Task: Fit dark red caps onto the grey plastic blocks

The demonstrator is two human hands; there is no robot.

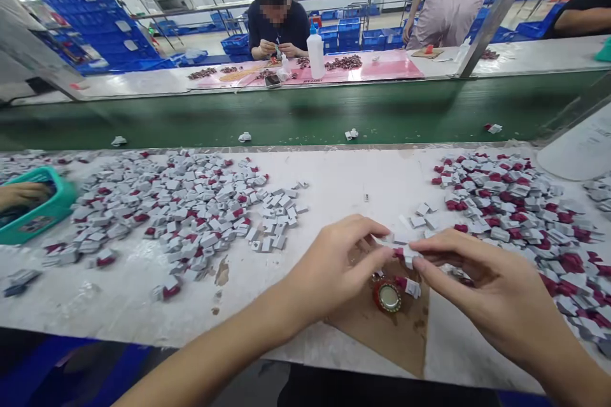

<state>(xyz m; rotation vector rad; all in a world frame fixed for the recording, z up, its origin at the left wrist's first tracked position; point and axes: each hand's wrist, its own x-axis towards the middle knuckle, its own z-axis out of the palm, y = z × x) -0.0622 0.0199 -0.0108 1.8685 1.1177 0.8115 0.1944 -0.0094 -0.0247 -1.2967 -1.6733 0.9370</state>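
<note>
Between my fingertips is a small white and dark-red plastic part (409, 257). My left hand (351, 257) pinches at its red end with thumb and index finger. The white end sits between the thumb and forefinger of my right hand (487, 286). Below them, a piece of brown cardboard (372, 331) lies on the table and carries a red-rimmed bottle cap (387, 297). Another white and dark-red part (409, 287) rests beside the cap. A few loose white pieces (422, 216) lie just beyond my hands, and my fingers partly hide what is under them.
A wide pile of white and red parts (176, 203) spreads to the left, another pile (520, 210) to the right. A green conveyor belt (296, 117) runs behind the table, carrying several parts. At far left, another person's hand (23, 194) reaches into a teal basket (35, 219). A co-worker (277, 19) sits opposite.
</note>
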